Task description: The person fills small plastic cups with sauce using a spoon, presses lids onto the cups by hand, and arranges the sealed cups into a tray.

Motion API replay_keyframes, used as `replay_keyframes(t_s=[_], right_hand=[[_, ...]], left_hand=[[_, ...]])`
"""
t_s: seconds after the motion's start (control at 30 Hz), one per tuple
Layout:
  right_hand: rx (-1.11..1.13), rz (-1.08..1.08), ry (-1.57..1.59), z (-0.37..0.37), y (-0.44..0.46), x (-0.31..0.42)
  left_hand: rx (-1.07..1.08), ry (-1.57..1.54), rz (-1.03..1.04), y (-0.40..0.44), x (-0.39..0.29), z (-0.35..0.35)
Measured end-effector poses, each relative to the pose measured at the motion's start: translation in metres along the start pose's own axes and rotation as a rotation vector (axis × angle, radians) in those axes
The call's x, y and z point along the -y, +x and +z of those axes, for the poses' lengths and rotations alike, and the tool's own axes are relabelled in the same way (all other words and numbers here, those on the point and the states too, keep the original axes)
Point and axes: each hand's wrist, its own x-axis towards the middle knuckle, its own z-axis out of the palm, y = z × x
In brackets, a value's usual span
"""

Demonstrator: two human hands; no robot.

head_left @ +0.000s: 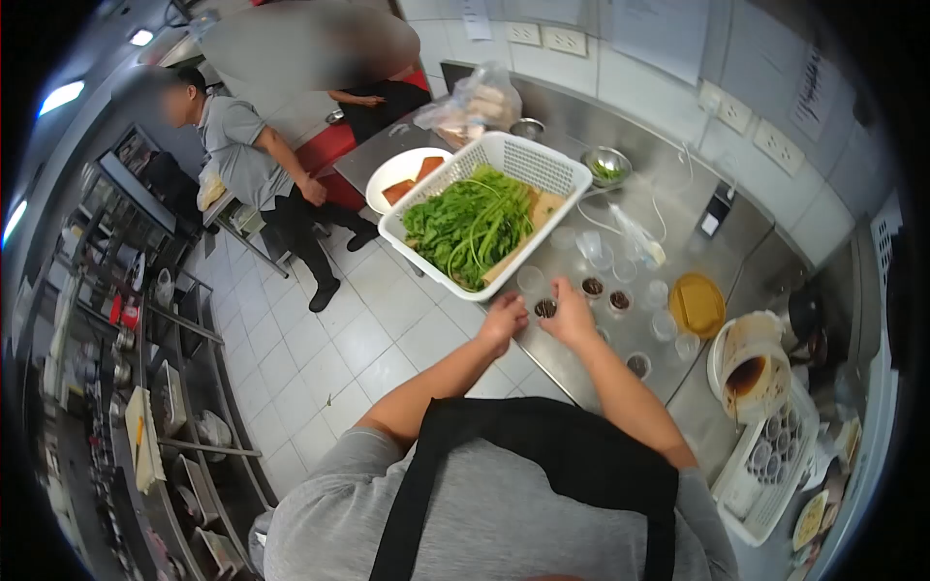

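Observation:
Between my two hands is a small clear plastic sauce cup (545, 308) with dark contents. My right hand (570, 318) closes its fingers around the cup's right side. My left hand (505, 322) is just left of it at the table edge, fingers curled together; whether anything is in them is hidden. A clear round lid (530, 280) lies just beyond the hands. Two more filled cups, a farther cup (592, 288) and a nearer cup (619, 301), stand right of my right hand. Another filled cup (637, 365) sits by my right forearm.
A white basket (572, 184) of leafy greens (465, 218) stands ahead, partly over the table edge. A yellow container (697, 305), a sauce-stained tub (741, 339) and a tray of cups (736, 528) are at right. A co-worker (237, 145) is at left.

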Motion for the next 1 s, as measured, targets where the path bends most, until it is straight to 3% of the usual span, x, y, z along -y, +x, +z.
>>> replay_keyframes(t_s=[0.13, 0.23, 0.27, 0.37, 0.47, 0.57, 0.63, 0.67, 0.7, 0.8, 0.9, 1.0], right_hand=[[0.053, 0.033, 0.068, -0.007, -0.008, 0.001], [0.065, 0.047, 0.090, -0.011, -0.015, -0.002], [0.065, 0.053, 0.108, -0.010, -0.016, -0.004], [0.073, 0.071, 0.088, -0.010, -0.019, 0.000], [0.104, 0.041, 0.086, -0.013, -0.022, 0.000], [0.162, 0.133, 0.106, -0.020, -0.019, -0.006], [0.158, 0.113, 0.095, -0.011, -0.008, -0.033], [0.103, 0.127, 0.104, 0.000, -0.002, -0.048], [0.088, 0.164, 0.207, 0.006, 0.001, -0.054], [0.193, 0.206, 0.199, -0.002, -0.004, -0.041], [0.308, 0.227, 0.020, -0.016, 0.008, -0.029], [0.512, 0.234, -0.257, -0.013, 0.028, -0.023]], left_hand=[[0.004, 0.111, -0.009, -0.015, -0.013, 0.019], [0.143, 0.021, 0.021, -0.020, -0.010, 0.010], [0.190, 0.094, 0.089, -0.022, -0.008, 0.006], [0.170, 0.753, 0.568, -0.020, 0.006, 0.003], [0.077, 0.735, 0.533, -0.033, 0.001, 0.013], [0.035, 0.957, 0.589, -0.032, -0.002, 0.015], [0.051, 0.982, 0.754, -0.014, 0.011, 0.008], [0.090, 0.930, 0.600, -0.016, 0.008, 0.012], [0.104, 0.748, 0.620, 0.009, 0.034, 0.002], [-0.014, 0.577, 0.284, -0.017, 0.001, 0.025], [-0.023, 0.818, 0.237, 0.003, 0.002, 0.023], [0.161, 0.877, 0.063, 0.021, -0.011, 0.020]])
